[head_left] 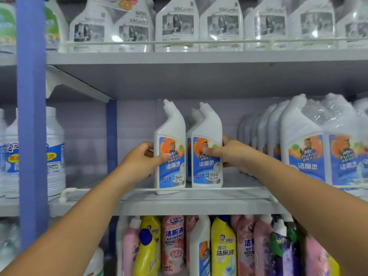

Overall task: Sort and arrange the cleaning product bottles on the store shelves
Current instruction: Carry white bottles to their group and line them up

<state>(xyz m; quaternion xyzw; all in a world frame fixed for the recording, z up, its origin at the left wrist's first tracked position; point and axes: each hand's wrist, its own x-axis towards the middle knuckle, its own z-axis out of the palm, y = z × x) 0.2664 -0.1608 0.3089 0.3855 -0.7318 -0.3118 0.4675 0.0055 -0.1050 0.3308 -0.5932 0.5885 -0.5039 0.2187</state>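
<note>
White angled-neck bottles, two, upright at the front of the middle shelf [179, 204], just behind its wire rail [123, 189]. Left bottle [170, 148] gripped by left hand [139, 162], thumb across the label, fingers curled round its side. Right bottle [207, 146] gripped by right hand [231, 154] likewise. Third similar bottle [194, 118] just behind. Shrink-wrapped packs [310, 140] to the right.
</note>
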